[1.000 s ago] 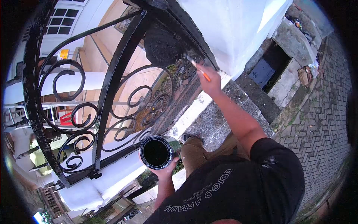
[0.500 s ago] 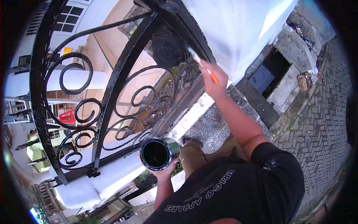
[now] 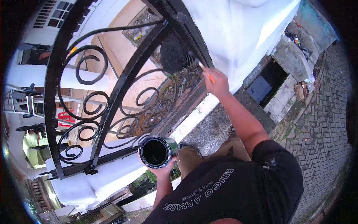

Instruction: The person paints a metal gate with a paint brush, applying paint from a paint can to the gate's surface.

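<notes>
The work in hand looks like brushing black paint onto the gate [image 3: 123, 82], an iron one with scrollwork, and the stroke is at its upper right part. The right hand [image 3: 215, 81] is stretched out to the gate with its fingers clenched round a brush [image 3: 204, 70] with an orange handle; the bristle end lies against the dark bar just beside the round ornament [image 3: 172, 54] of the gate, though whether the bristles press on the metal or only graze it is too small to tell. The left hand [image 3: 164, 172] sits below the gate's lower rail, fingers grasping a can [image 3: 156, 151] from underneath, its open mouth turned up and dark inside, near the gate but apart from it. As a judgement, the next move calls for a short, controlled drag along the bar, and a dip into the can when the bristles run dry, so the can should stay level. Room is tight to the right of the gate: a white pillar [image 3: 238, 33] stands touching its frame, and a loose stroke could mark it. Between the scrolls the gaps are narrow. Below the gate a pale ledge [image 3: 100, 179] runs under the rail, and beyond the pillar lie a drain opening [image 3: 261, 87] and brick paving [image 3: 320, 123], well apart from the hands.
</notes>
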### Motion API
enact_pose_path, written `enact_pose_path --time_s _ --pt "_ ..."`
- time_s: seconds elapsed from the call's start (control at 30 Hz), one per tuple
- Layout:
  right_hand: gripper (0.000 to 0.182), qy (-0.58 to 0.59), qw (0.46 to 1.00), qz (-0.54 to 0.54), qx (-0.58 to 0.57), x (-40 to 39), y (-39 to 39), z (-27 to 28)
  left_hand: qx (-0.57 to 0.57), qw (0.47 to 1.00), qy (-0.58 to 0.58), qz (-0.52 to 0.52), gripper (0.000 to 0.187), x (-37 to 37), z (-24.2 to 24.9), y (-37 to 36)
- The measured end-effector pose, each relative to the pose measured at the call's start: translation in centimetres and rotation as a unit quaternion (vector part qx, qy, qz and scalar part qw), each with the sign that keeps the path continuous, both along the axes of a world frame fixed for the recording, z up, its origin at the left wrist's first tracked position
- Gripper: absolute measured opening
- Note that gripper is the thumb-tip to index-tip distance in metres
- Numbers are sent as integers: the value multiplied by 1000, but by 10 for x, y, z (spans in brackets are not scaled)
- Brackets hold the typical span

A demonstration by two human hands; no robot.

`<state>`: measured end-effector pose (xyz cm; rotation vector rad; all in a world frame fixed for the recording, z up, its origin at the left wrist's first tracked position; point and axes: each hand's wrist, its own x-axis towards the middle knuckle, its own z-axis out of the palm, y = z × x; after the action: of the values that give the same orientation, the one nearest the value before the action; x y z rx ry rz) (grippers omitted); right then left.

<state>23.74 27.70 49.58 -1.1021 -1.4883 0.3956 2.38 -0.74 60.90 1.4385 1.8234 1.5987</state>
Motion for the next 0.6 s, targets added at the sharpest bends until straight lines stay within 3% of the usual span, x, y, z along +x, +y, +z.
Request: enact_pose_path --time_s 0.13,0.27,0.43,0.6 --pt "21 45 990 6 130 -1 -2 43 6 1000 -17 0 131 3 1 1" --pt "26 -67 996 6 57 -2 10 24 -2 1000 -10 22 132 3 -1 -6" --pt "23 27 990 30 134 -5 3 51 2 999 -28 24 131 4 -2 -5" --pt "19 -45 999 -2 23 -1 6 14 43 998 -38 18 127 4 -2 -4"
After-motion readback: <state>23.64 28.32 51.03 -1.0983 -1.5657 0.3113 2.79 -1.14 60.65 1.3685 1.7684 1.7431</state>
